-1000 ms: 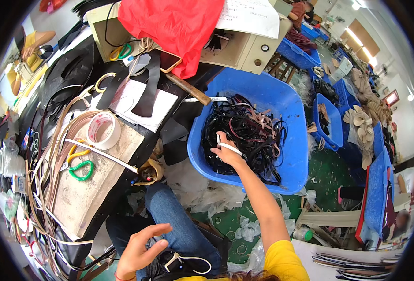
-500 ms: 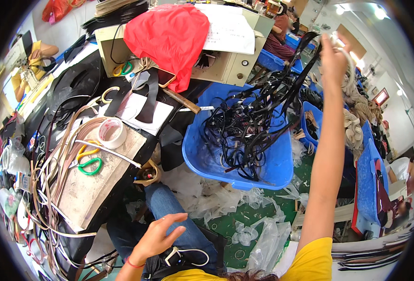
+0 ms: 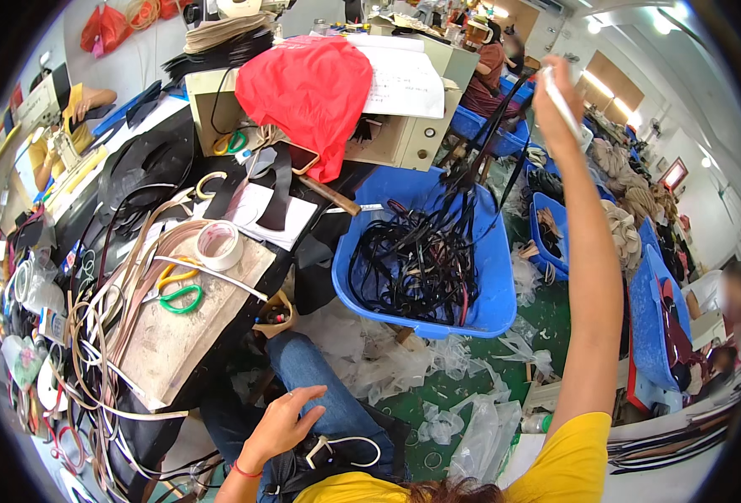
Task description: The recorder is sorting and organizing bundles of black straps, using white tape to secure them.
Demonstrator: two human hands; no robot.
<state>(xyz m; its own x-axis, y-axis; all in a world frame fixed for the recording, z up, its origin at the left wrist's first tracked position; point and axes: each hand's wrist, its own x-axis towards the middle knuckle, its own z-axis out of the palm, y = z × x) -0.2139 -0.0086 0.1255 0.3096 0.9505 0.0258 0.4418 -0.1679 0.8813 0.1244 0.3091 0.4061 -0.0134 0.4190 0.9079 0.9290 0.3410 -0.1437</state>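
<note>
Head view: right hand point(image 3: 559, 96) is up high, fingers pinched on a bunch of black straps point(image 3: 479, 159) — they trail down into the tangle inside the blue tub point(image 3: 496, 277) on the floor. Left hand point(image 3: 282, 423) rests on the lap with fingers spread loose, gripping nothing, just beside a black piece with a white cord point(image 3: 341, 448). Cluttered bench point(image 3: 169, 335) to the left, with a tape roll point(image 3: 218, 245) and green scissors point(image 3: 182, 298).
</note>
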